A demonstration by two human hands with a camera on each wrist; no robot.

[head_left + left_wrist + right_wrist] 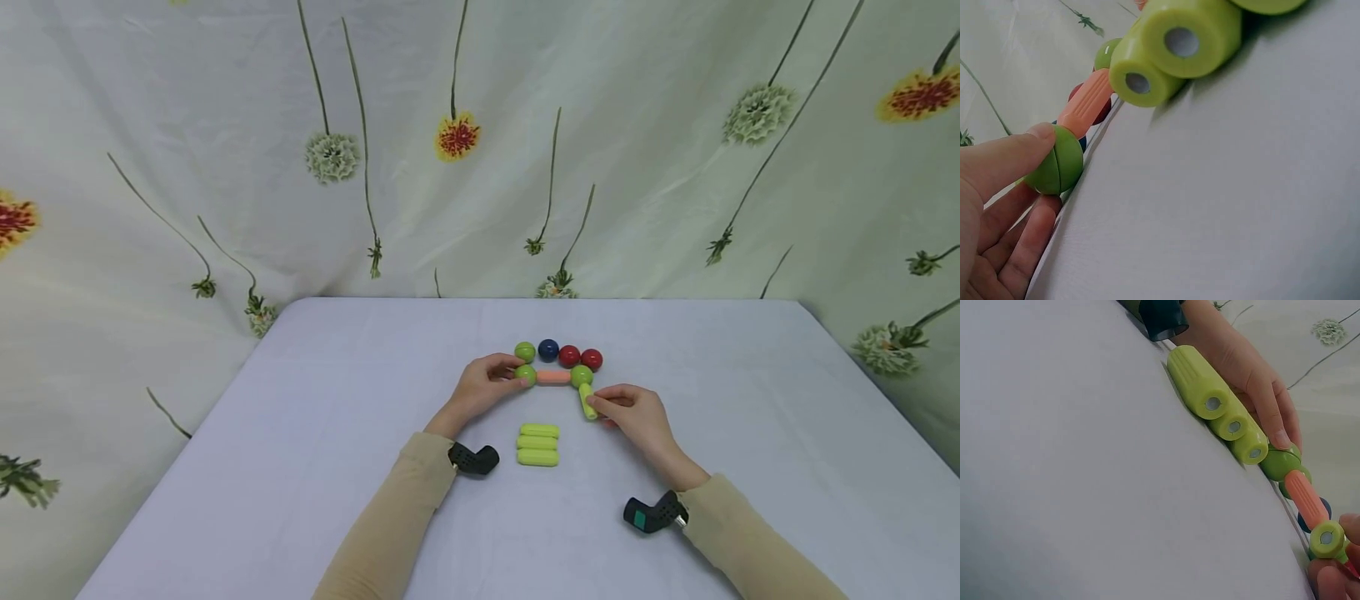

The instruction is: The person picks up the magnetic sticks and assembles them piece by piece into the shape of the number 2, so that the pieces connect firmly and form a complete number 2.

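Observation:
My left hand [483, 389] pinches a green ball [1063, 161] between thumb and fingers. An orange rod [553, 377] joins that ball to a second green ball [581, 376] on its right. From the second ball a yellow-green rod [587, 402] points toward me, its near end pinched by my right hand [637, 414]. In the right wrist view a grey metal disc shows in this rod's end [1327, 538]. Part of my right hand is cut off there at the frame edge.
Behind the joined pieces stand a loose green ball [525, 352], a dark blue ball [548, 350] and two red balls [569, 356]. Between my forearms lie three yellow-green rods [537, 443] side by side on the white-covered table [300, 467]. A flowered cloth [645, 192] hangs behind.

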